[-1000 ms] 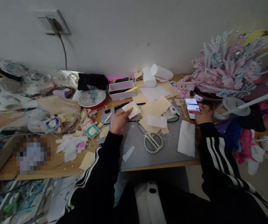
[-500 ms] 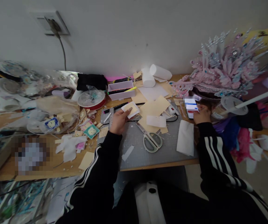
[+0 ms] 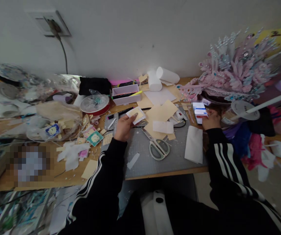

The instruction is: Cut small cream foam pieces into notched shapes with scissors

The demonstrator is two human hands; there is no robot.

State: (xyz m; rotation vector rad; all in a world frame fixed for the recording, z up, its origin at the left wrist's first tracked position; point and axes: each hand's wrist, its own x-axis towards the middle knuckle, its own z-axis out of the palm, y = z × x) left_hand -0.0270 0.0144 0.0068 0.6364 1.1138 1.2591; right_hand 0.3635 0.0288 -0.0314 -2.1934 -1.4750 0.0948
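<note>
My left hand (image 3: 124, 126) pinches a small white square (image 3: 144, 117) with a cream piece on it, thumb on top, above the grey cutting mat (image 3: 137, 169). At the mat's right side my right hand (image 3: 211, 119) grips the edge of a smartphone (image 3: 200, 112) with a lit screen; its fingers are partly hidden. Between the hands lie scissors (image 3: 159, 149) with pale grey handles, their blades slightly apart. Cream sheets (image 3: 161, 112) and a white strip (image 3: 163, 127) lie beyond the scissors. A folded white sheet (image 3: 194, 145) rests below the phone.
A lilac pen box (image 3: 127, 94) and white rolls (image 3: 155, 81) stand by the wall. On the left are a ribbon spool (image 3: 95, 103), a plastic bag (image 3: 57, 117) and scraps. A pink beaded headdress (image 3: 238, 71) and a clear cup (image 3: 243, 111) crowd the right.
The whole view has shifted very slightly. Both hands keep their hold, on the white square and the smartphone, with no other visible movement.
</note>
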